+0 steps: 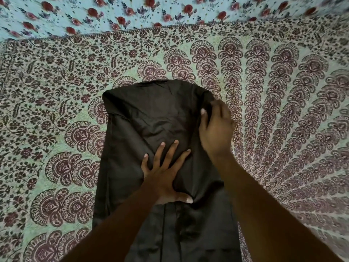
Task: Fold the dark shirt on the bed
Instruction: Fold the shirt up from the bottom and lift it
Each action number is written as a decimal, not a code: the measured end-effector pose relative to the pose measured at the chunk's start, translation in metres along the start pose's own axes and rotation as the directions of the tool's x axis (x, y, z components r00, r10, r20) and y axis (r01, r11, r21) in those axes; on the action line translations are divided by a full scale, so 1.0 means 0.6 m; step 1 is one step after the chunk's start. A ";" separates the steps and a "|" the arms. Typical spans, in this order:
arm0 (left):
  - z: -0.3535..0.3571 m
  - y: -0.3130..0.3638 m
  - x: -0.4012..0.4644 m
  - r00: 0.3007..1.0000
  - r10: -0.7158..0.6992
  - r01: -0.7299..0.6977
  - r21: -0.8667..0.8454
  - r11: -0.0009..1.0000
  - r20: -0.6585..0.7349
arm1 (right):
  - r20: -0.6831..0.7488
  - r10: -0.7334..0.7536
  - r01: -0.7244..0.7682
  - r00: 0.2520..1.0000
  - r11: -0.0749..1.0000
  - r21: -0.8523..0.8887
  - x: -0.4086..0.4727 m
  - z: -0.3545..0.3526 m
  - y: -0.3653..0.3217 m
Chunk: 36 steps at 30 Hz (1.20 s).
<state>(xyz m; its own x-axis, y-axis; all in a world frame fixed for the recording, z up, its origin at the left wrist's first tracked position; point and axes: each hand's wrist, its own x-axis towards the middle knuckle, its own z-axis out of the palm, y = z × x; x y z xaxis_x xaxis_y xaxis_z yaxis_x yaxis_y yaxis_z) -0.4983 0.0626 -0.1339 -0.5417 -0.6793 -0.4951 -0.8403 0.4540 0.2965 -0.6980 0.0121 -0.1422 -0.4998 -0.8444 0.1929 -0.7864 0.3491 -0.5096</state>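
Nearest me, the left hand is pressing flat, fingers spread, on the dark shirt lying mid-bed. I'm seeing the right hand pinching the shirt's right edge. Patterned bedspread is lying open around its edges.

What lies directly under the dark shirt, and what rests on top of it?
Under the dark shirt is the patterned bedspread; the covered part is hidden. On top, the left hand presses flat; the right hand grips its right edge.
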 end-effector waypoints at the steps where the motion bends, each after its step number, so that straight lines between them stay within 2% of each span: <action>1: -0.001 0.000 0.001 1.000 0.003 -0.003 -0.002 1.000 -0.004 | 0.106 -0.006 0.014 0.994 0.997 -0.077 -0.013 0.012 0.005; 3: -0.002 -0.003 0.003 1.000 0.013 -0.013 -0.004 1.000 -0.009 | 0.227 -0.012 0.058 0.974 0.979 -0.197 -0.019 0.037 0.019; 6: 0.002 -0.008 0.006 1.000 0.024 -0.024 -0.005 1.000 0.012 | 0.291 0.004 0.073 0.957 0.965 -0.252 -0.013 0.049 0.027; 11: 0.006 -0.014 0.000 0.999 0.035 -0.036 0.013 0.999 0.011 | 0.212 0.002 0.054 0.977 0.964 -0.259 -0.099 -0.013 0.008; 16: 0.005 -0.019 0.003 0.999 0.045 -0.045 0.037 0.998 -0.005 | 0.305 -0.043 0.158 0.951 0.919 -0.362 -0.204 -0.033 0.063; 19: 0.007 -0.011 0.001 1.000 0.026 -0.025 0.068 0.997 -0.008 | 0.293 -0.011 0.126 0.956 0.918 -0.375 -0.209 -0.041 0.064; 22: 0.017 0.000 -0.024 0.989 0.087 -0.075 0.094 0.993 -0.122 | 0.240 -0.012 0.096 0.971 0.935 -0.343 -0.247 -0.064 0.049; 25: 0.039 -0.001 -0.050 0.964 0.194 -0.148 0.239 0.960 -0.182 | 0.306 -0.029 0.135 0.952 0.934 -0.331 -0.317 -0.077 0.061; 27: 0.043 0.000 -0.056 0.952 0.207 -0.134 0.304 0.943 -0.223 | 0.341 0.001 0.132 0.940 0.921 -0.366 -0.340 -0.078 0.075; 29: 0.035 0.011 -0.050 0.920 0.224 -0.113 0.330 0.937 -0.321 | 0.344 0.041 0.099 0.938 0.919 -0.380 -0.346 -0.080 0.078; 30: 0.028 0.022 -0.042 0.901 0.213 -0.101 0.296 0.950 -0.378 | 0.339 0.053 0.088 0.939 0.918 -0.387 -0.348 -0.083 0.077; 32: 0.013 0.048 -0.023 0.883 0.096 -0.038 0.133 0.990 -0.460 | 0.339 0.053 0.085 0.939 0.922 -0.378 -0.358 -0.085 0.075; 34: -0.004 0.069 0.001 0.884 -0.089 0.043 -0.110 0.993 -0.458 | 0.327 0.042 0.086 0.944 0.925 -0.370 -0.372 -0.085 0.076; 36: -0.015 0.085 0.026 0.880 -0.214 0.102 -0.271 0.957 -0.425 | 0.320 0.043 0.084 0.947 0.924 -0.373 -0.378 -0.085 0.080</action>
<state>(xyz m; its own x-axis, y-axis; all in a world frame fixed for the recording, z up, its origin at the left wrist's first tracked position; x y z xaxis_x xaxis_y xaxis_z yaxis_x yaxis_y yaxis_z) -0.5497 0.0696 -0.1191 -0.3061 -0.9398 -0.1521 -0.8659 0.2085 0.4547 -0.6409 0.2409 -0.1674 -0.3909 -0.9141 -0.1075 -0.9040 0.4033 -0.1422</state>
